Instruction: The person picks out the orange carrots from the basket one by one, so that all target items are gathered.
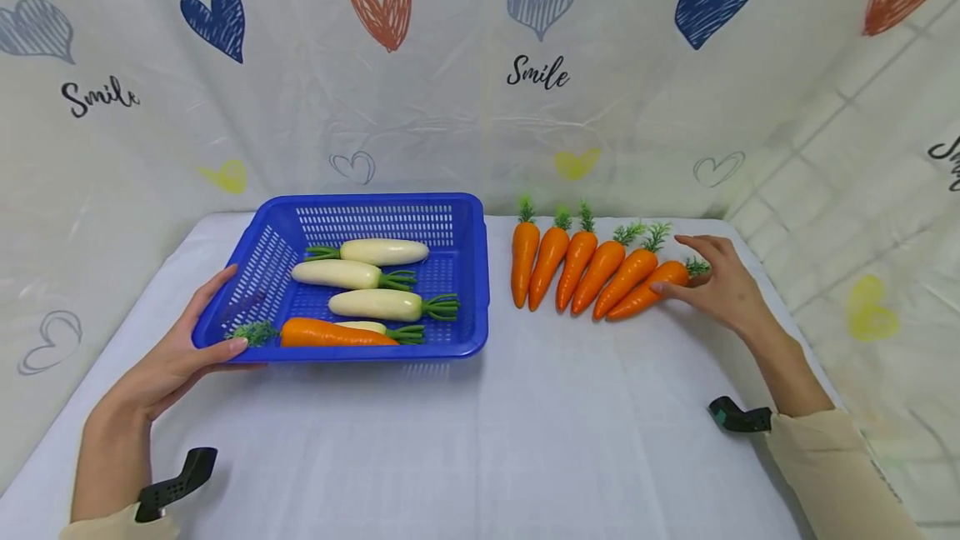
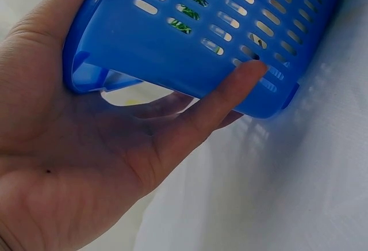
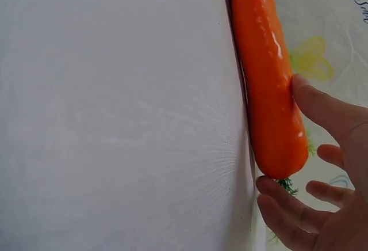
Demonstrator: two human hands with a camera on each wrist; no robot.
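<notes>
My left hand (image 1: 176,357) grips the left front corner of a blue plastic basket (image 1: 480,273), thumb over the rim and fingers along the outer wall. In the left wrist view, fingers (image 2: 230,95) lie against the slotted side of the basket (image 2: 155,49). Inside lie several white radishes (image 1: 382,252) with green stems and one carrot (image 1: 330,332) along the front wall. My right hand (image 1: 720,282) is at the rightmost carrot (image 1: 648,292) of a row. Its thumb touches that carrot (image 3: 270,84), while its other fingers are spread near the leafy end.
Several more orange carrots (image 1: 551,265) fan out side by side, leafy ends toward the back, right of the basket. A white cloth (image 1: 525,432) covers the table. Behind it hangs a pale curtain (image 1: 450,107) printed with hearts and "Smile".
</notes>
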